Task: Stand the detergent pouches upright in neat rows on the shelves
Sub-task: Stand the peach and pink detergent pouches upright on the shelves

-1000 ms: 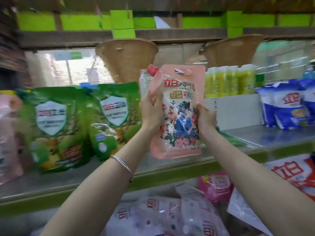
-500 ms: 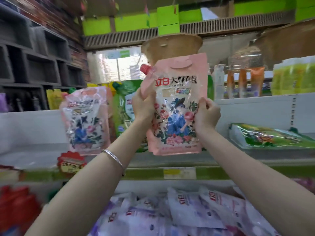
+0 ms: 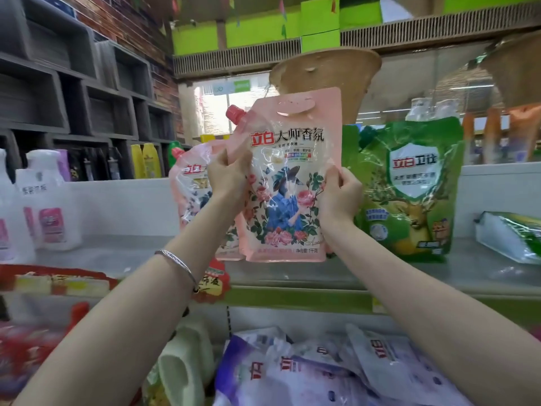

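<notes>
Shop aisle; steel shelf (image 3: 380, 276) with green edge strip, across mid-frame.

Item: pink pouch (image 3: 288, 183), red spout cap at its upper left, upright, front to the camera, held over the shelf at frame centre. Whether its base touches the shelf cannot be told.

Grip: left hand (image 3: 227, 178) clamped on the pouch's left edge below the spout; right hand (image 3: 339, 197) clamped on its right edge, fingers curled round.

Adjacent: second pink pouch (image 3: 191, 186) standing just behind to the left, partly hidden; green pouch (image 3: 409, 189) upright just beside, to the right.

Further out: flat green pouch (image 3: 509, 238) lying at the right edge; purple pouches (image 3: 322, 370) heaped on the lower shelf.

Risks, as judged:
- The soft base may fold on release, slumping the pouch forward off the shelf lip.
- Set down crooked, it may lean on the second pink pouch and tip it.
- Placed too far right, it may nudge the green pouch out of line.
</notes>
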`<state>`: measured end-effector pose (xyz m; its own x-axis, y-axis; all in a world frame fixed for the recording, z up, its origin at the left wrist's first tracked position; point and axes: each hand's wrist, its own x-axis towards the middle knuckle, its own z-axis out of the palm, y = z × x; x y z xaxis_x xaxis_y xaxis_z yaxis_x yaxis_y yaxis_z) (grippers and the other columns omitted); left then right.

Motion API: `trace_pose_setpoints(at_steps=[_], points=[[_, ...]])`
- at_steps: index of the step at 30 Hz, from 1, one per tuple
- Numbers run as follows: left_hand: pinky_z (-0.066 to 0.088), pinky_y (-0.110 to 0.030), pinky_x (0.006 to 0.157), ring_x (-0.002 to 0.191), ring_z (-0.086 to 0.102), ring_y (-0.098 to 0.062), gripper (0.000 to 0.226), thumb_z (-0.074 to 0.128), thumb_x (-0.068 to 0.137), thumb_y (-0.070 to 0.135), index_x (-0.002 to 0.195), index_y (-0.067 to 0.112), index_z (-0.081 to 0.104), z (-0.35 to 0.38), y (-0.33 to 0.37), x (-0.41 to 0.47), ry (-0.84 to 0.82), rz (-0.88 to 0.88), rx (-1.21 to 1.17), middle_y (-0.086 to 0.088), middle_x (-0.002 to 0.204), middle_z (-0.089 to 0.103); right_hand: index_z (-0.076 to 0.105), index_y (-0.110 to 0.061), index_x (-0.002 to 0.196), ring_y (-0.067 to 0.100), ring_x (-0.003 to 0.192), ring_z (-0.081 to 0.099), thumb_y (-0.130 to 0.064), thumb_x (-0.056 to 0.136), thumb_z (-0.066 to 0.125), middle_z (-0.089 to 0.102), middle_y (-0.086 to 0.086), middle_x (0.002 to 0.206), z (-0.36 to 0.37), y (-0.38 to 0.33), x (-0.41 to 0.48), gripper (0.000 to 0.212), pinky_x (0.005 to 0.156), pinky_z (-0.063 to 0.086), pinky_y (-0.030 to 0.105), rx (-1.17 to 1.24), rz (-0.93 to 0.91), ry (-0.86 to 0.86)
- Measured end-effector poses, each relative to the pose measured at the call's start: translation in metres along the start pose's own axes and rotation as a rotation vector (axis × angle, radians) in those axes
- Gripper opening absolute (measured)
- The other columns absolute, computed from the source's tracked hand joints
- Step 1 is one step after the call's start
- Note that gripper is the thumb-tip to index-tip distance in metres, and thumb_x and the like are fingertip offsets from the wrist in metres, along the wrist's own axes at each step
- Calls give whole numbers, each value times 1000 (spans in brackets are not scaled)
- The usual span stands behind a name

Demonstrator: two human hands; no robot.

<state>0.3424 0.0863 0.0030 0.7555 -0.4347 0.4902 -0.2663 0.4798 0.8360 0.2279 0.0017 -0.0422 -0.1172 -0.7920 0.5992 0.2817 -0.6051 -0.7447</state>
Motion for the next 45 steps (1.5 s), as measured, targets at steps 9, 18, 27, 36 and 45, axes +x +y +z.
trace_pose_setpoints(at_steps=[9,18,27,36,45], points=[[53,-39,75,77,58,-22,36,65,84,20,116,4,60,-67,-14,34,21,-14,93,-9,86,67,44,-15,62,8,47,32,-21,98,41,41,-3,55,60,13,-35,37,41,25,12,58,51,-56],[50,-40,83,71,56,-15,12,63,87,14,98,14,60,-93,-35,47,-84,-72,6,2,80,61,48,-11,70,11,54,31,-25,98,43,40,0,59,77,27,-50,32,53,28,24,56,79,-37],[56,-44,83,90,63,-28,40,65,86,18,123,5,55,-112,-34,50,-16,-83,-59,-14,111,66,50,-21,65,3,47,35,-24,98,44,44,-6,55,99,21,-72,34,44,32,8,88,56,-39],[56,-42,84,89,66,-24,30,60,84,47,86,18,54,-121,-46,47,119,-96,17,-7,96,65,52,-17,78,-2,45,39,-23,100,39,44,-4,58,95,12,-83,27,45,31,9,76,27,-238],[48,-51,95,103,62,-33,71,46,76,74,112,15,60,-130,-69,23,72,-371,21,-10,108,66,56,-19,91,31,93,65,-41,96,43,67,15,104,62,30,-88,26,80,55,49,-202,205,-529]])
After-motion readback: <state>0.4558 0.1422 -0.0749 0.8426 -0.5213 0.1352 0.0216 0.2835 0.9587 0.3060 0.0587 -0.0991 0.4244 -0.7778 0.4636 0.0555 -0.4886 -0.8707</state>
